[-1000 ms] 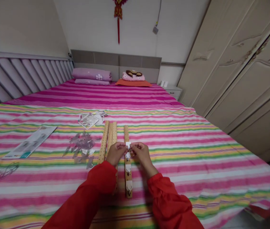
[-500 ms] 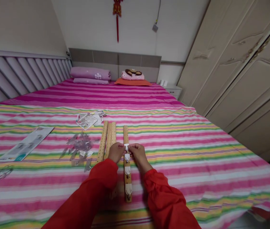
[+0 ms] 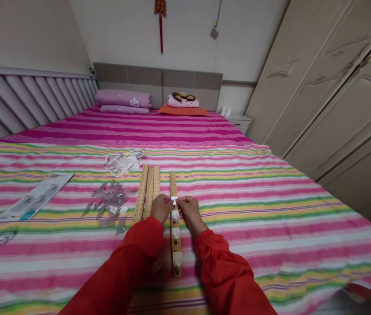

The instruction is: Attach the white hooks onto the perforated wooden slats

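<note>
A narrow wooden strip (image 3: 173, 183) lies lengthwise on the bed, with white hooks (image 3: 176, 235) set in a row along its near part. At the far end of that row, my left hand (image 3: 161, 207) and my right hand (image 3: 188, 211) pinch a white hook (image 3: 174, 199) from both sides, over the strip. Both sets of fingers are closed at its edges; the fingertips partly cover it. Left of my hands lie several more wooden strips with rows of holes (image 3: 141, 194), partly hidden by my left hand and sleeve.
A pile of clear plastic pieces (image 3: 110, 199) lies left of the strips, with packets (image 3: 121, 163) beyond it. Farther left are a printed card (image 3: 39, 197) and a thin looped item (image 3: 3, 237). Folded bedding (image 3: 124, 99) sits by the headboard; a wardrobe (image 3: 316, 87) stands right.
The white hook between my fingers appears slightly turned or shifted, showing more of its flat top. My hands stay at nearly the same spot; the camera view has moved slightly.
</note>
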Motion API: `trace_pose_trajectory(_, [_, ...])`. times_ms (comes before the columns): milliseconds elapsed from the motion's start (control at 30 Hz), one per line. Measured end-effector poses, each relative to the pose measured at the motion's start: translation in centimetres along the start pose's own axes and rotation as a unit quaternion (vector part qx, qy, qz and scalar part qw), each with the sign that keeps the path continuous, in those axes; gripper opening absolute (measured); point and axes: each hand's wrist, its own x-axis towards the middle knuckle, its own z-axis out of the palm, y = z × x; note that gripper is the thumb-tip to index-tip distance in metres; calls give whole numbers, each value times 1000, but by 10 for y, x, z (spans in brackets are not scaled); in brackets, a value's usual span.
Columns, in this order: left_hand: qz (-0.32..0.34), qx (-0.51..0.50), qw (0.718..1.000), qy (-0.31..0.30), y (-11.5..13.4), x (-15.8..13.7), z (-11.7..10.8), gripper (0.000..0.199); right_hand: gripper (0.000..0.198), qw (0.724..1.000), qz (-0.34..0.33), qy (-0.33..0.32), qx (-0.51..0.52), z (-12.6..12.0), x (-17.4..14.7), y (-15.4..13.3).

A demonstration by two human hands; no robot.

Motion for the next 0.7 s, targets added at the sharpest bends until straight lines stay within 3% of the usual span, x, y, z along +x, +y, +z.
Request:
trace_pose_trajectory(500, [45, 49, 998, 5, -16, 6, 3, 20, 18, 1000, -10, 15, -20, 0, 4, 6])
trace_pose_trajectory(700, [128, 121, 984, 10, -13, 5, -1, 15, 19, 998, -20, 18, -63, -1, 12, 16])
